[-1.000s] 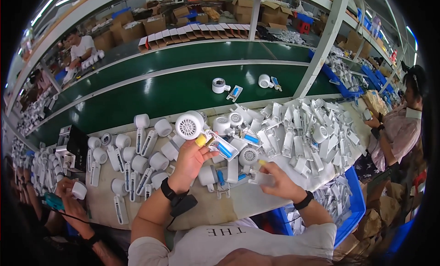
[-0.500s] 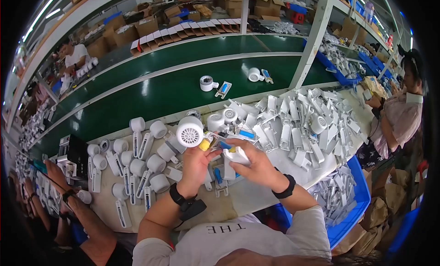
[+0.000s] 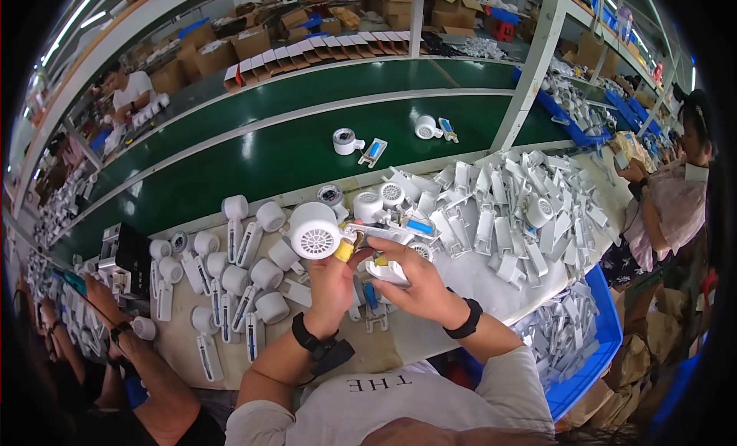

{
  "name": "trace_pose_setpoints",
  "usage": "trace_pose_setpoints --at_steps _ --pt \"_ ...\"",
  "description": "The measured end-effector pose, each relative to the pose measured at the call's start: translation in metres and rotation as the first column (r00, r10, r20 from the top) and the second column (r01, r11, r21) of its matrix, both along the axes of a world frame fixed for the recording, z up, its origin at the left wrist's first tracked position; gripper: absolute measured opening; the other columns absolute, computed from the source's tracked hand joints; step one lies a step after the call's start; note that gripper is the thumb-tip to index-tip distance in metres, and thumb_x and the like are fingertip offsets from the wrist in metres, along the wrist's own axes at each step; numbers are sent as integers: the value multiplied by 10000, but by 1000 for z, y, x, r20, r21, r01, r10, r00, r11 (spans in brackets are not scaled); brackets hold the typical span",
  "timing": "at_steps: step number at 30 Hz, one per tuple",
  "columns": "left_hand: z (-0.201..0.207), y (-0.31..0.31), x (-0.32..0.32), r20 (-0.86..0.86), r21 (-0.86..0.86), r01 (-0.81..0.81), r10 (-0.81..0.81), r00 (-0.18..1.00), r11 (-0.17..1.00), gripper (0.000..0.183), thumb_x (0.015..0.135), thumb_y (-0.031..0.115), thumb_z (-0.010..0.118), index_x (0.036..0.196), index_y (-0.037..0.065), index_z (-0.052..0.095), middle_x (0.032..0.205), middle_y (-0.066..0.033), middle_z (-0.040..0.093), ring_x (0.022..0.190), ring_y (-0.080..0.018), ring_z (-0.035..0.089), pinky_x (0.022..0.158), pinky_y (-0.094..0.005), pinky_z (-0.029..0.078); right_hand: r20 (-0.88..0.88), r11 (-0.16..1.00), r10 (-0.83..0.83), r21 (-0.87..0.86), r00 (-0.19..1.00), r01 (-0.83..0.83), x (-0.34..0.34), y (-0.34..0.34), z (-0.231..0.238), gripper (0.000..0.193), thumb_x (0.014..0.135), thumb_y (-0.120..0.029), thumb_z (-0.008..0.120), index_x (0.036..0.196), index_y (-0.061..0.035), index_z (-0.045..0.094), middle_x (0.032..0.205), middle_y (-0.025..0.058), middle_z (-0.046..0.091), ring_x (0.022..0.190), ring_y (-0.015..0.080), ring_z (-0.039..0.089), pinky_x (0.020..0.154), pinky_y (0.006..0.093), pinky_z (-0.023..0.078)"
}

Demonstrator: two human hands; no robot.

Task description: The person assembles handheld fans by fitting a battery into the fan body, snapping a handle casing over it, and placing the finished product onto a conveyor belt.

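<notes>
My left hand point(image 3: 328, 289) is closed round the neck of a white handheld fan point(image 3: 315, 235), whose round grilled head points up and left. A white handle part point(image 3: 384, 232) extends from the fan's neck toward the right. My right hand point(image 3: 424, 286) grips a white plastic handle shell point(image 3: 388, 272) just below that handle part. Yellow shows on my fingertips at both hands. Under my hands, a handle piece with a blue battery point(image 3: 371, 295) lies on the table. Beyond them sit more white fan heads point(image 3: 368, 205).
Assembled white fans point(image 3: 232, 280) lie in rows at the left. A heap of white handle shells point(image 3: 522, 208) covers the right side. A blue bin point(image 3: 609, 323) stands below the table edge. Past a green conveyor point(image 3: 269, 162) are shelves; co-workers' arms point(image 3: 146, 354) are close at left.
The fan head has turned and shifted slightly left. The shell in my right hand has tilted and dropped a little, and the white handle part now shows above it.
</notes>
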State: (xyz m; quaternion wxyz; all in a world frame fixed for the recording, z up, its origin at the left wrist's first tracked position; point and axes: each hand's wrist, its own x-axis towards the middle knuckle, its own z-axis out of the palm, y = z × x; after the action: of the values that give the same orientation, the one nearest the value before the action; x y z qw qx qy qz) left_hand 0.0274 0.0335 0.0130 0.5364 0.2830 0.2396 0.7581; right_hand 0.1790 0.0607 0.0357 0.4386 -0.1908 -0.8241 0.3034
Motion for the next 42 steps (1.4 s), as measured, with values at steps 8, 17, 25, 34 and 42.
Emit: trace_pose_setpoints --at_steps 8,17,25,34,42 --pt "-6 -4 4 -118 30 -49 52 992 998 314 855 23 531 1166 11 488 1167 -149 546 1026 -222 558 835 -354 488 17 1000 6 15 1000 -6 4 -1 9 379 716 -29 647 1069 -45 509 1214 149 511 1074 335 518 872 372 438" --pt "-13 -9 -4 -357 31 5 7 934 1000 314 820 13 549 1133 -1 525 1112 -113 581 983 -192 575 837 -310 466 329 924 -71 378 942 -63 12 12 29 373 689 -44 665 1038 -54 532 1096 136 569 928 323 572 782 386 469" --pt "-4 -3 -6 -15 -42 40 -41 999 998 312 885 90 501 1188 32 459 1177 -141 533 1016 -218 557 793 -359 500 100 974 -183 -119 978 194 22 15 18 609 679 -130 721 1191 -54 402 1031 178 595 871 306 628 763 338 504" --pt "-6 -9 4 -65 0 -51 51 997 999 333 876 82 518 1197 22 452 1207 -143 515 1051 -215 537 885 -348 447 51 977 -80 201 995 68 0 3 13 597 635 -142 709 1171 -57 459 1044 157 590 890 342 587 757 381 493" --pt "-3 -14 6 -68 32 -77 79 995 997 361 869 61 524 1217 10 441 1233 -145 497 1063 -212 532 884 -351 457 -10 999 -53 3 999 53 -2 -5 0 598 677 -111 687 1207 -52 416 1079 167 575 938 332 588 784 370 488"
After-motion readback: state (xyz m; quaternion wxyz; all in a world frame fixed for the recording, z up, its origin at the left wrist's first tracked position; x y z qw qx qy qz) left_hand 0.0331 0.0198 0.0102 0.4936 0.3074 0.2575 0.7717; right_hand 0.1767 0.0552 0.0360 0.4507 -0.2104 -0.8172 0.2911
